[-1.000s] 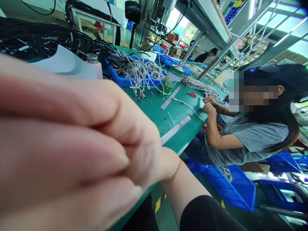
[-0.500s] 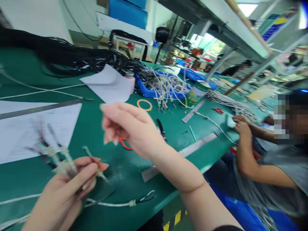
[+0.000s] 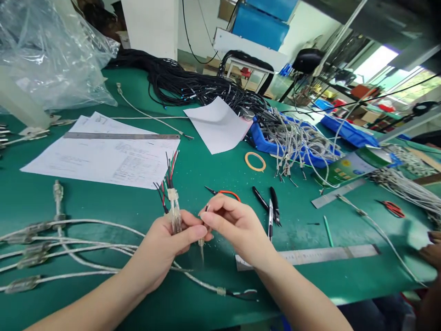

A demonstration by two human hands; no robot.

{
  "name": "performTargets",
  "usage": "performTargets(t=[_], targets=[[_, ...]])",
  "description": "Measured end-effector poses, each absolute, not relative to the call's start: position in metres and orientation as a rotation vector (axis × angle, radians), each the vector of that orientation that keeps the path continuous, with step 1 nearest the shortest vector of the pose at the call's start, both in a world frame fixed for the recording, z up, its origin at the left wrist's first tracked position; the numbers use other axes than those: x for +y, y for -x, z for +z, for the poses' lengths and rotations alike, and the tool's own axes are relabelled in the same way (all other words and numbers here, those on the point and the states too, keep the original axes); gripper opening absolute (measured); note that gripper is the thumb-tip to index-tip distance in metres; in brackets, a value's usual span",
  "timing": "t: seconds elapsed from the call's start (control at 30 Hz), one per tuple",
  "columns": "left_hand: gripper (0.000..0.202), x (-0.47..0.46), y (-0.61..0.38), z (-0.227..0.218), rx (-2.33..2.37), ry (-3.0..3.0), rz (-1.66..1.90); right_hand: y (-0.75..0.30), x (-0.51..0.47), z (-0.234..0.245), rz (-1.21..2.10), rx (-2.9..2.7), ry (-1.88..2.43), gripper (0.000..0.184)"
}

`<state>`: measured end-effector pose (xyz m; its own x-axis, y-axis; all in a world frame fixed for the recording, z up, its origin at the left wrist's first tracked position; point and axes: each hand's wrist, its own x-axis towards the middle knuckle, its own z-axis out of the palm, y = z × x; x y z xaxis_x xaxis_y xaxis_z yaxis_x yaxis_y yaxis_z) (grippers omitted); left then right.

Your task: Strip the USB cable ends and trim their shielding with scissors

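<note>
My left hand [image 3: 168, 243] is closed round several clear-sheathed cable ends [image 3: 175, 211], whose stripped black, red and white wires point upward. Between its thumb and forefinger is one more cable end [image 3: 201, 242], tilted with a thin strand hanging down. My right hand [image 3: 234, 225] meets it there, thumb and forefinger pinched on the dark wires of that same cable. Below the hands lies another cable with a bared end [image 3: 220, 291]. More silvery cables with clear moulded joints [image 3: 34, 255] spread across the table to the left.
Red-handled scissors [image 3: 229, 193], black cutters [image 3: 265, 202] and a utility knife [image 3: 270, 220] lie beyond my right hand. A steel ruler [image 3: 303, 255] is nearby. Printed sheets [image 3: 103, 158] carry another ruler. A blue tray [image 3: 262, 140] holds grey cables. A co-worker's hand [image 3: 430, 248] shows at right.
My right hand has come down and left to meet the left hand, and now pinches the cable end's wires. The view has swung left, showing more cables and a plastic bag.
</note>
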<state>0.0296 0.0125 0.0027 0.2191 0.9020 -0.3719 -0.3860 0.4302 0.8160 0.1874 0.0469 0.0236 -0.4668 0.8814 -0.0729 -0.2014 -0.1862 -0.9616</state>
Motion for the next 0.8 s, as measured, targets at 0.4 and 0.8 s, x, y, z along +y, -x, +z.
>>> performTargets(t=[0.4, 0.8], targets=[[0.024, 0.013, -0.029, -0.002, 0.914, -0.638, 0.972, -0.189, 0.046, 0.015, 1.79, -1.207, 0.786, 0.007], [0.025, 0.012, -0.031, -0.001, 0.986, -0.6, 1.003, -0.186, 0.043, 0.013, 1.624, -1.216, 0.895, 0.007]])
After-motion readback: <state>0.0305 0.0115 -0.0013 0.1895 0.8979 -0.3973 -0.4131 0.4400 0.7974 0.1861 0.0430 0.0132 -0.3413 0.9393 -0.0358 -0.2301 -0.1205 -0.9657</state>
